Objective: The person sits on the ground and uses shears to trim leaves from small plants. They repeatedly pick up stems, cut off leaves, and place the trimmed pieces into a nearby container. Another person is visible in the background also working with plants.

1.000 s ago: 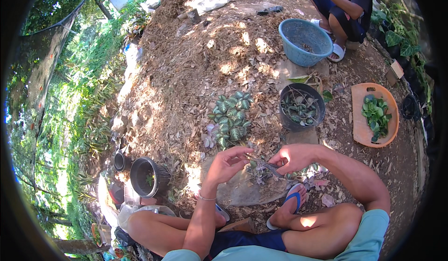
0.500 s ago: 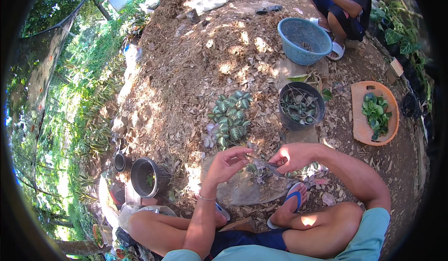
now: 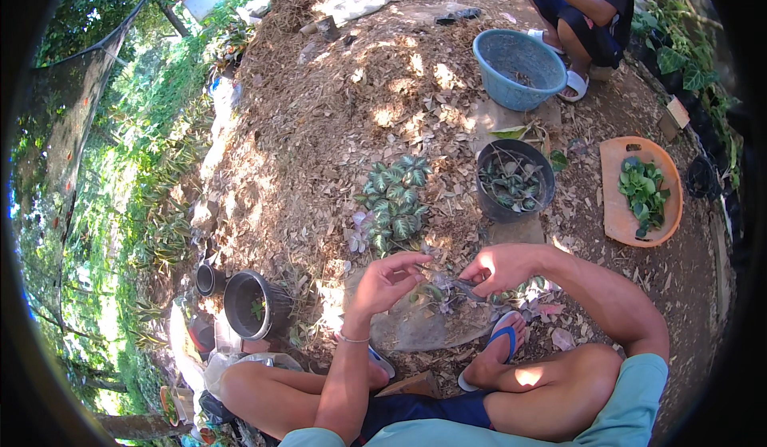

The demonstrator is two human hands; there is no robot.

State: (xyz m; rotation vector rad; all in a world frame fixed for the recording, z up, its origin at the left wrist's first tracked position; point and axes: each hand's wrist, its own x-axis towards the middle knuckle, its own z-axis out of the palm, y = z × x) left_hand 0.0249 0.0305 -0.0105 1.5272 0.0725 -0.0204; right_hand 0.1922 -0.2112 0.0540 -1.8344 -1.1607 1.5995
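- Head view, nearest: bent bare knees [image 3: 587, 375] frame the lower edge, with a blue-strapped sandal [image 3: 503, 345] on the right foot.
- Left hand [image 3: 383, 286]: raised above a flat grey slab [image 3: 423, 331], thumb and forefinger tips brought close together; whether a thin stem sits between them, I cannot tell.
- Right hand [image 3: 505, 270]: just beside it, thumb and fingers pinched on a small dark piece [image 3: 467, 290], whose kind is unclear. That piece points toward the gap between the hands, over the slab's far edge.
- Leafy sprigs [image 3: 523, 295] lie below and beside the right hand.
- Left of the hands, a ribbed black pot [image 3: 278, 307] leans beside a smaller dark pot [image 3: 209, 281].
- Beyond the hands grows a clump of silver-patterned leaves [image 3: 395, 199].
- To its right, a round black tub [image 3: 495, 207] holds cut stems and leaves; farther right, an orange tray [image 3: 615, 207] carries green leaves [image 3: 643, 195].
- Farther off, a blue basin [image 3: 519, 94] stands near a crouching person [image 3: 598, 15] wearing pale gloves and sandals.
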